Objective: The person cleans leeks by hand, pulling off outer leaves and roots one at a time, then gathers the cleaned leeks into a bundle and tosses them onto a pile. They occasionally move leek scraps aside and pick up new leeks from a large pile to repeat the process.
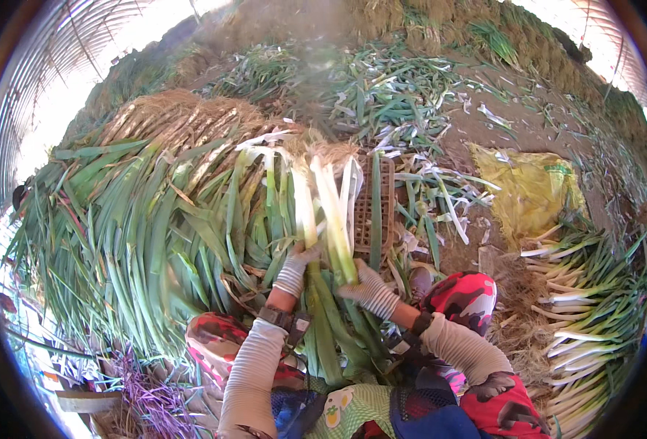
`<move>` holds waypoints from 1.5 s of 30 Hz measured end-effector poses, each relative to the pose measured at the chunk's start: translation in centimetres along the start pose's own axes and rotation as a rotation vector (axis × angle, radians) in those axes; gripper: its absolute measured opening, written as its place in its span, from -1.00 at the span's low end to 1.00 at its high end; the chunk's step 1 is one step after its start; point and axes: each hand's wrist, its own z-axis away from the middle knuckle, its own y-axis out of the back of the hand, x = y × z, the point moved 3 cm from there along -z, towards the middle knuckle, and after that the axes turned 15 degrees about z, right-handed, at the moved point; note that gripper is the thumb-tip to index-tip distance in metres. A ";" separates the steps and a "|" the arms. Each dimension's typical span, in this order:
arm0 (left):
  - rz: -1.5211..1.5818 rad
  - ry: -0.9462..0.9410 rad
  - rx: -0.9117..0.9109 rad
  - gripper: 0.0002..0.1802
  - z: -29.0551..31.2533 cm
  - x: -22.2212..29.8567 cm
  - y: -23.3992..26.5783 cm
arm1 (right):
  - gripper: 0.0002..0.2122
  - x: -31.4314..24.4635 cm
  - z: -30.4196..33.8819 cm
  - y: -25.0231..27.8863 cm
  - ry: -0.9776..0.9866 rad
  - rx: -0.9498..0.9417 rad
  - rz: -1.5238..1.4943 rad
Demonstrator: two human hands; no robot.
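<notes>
Large green onions with white shanks and long green leaves stand in front of me, roots pointing away. My left hand (294, 269), in a striped light glove, is closed around the green part of one green onion (303, 205). Beside it, my right hand (371, 290), gloved alike, is closed at the lower green end of a thicker pale green onion (330, 208); its fingertips are partly hidden. Loose green leaves (327, 329) hang below both hands over my lap. Left of my hands lies a big heap of untrimmed green onions (140, 227), roots at the far side.
A brown plastic crate (385, 208) stands just beyond my right hand. At the right, cleaned green onions (576, 329) lie in a row beside a yellow sack (532, 186). Stripped leaves (382, 91) litter the far ground. Purple strands (151, 391) lie at the lower left.
</notes>
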 end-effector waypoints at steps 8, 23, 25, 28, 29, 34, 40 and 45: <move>-0.473 0.237 -0.082 -0.49 -5.6 -3.2 3.1 | -0.44 -4.7 1.8 -2.6 0.138 -0.111 0.620; -0.304 0.164 -0.052 -0.60 9.5 13.8 5.5 | -0.04 -3.0 -6.9 2.1 0.130 0.125 0.641; -0.329 0.115 -0.049 -0.51 12.3 15.4 6.5 | 0.02 -5.4 -7.4 2.4 0.088 0.121 0.730; -0.361 0.025 0.003 -0.46 16.2 18.1 3.7 | 0.19 -7.8 -9.1 4.3 -0.028 0.293 0.928; -0.295 0.037 0.001 -0.45 17.4 18.4 4.7 | 0.19 -9.9 -8.8 4.9 0.118 0.496 0.961; -0.183 0.070 -0.099 -0.35 19.5 18.9 5.1 | 0.10 -15.5 -9.2 8.7 0.448 0.656 0.676; -0.262 0.029 -0.081 -0.41 21.9 19.2 2.4 | 0.11 -16.9 -9.2 6.6 0.662 -0.134 -0.275; -0.228 0.073 -0.201 -0.30 21.5 18.5 2.0 | 0.16 -16.3 -9.1 3.7 0.461 -0.370 -0.749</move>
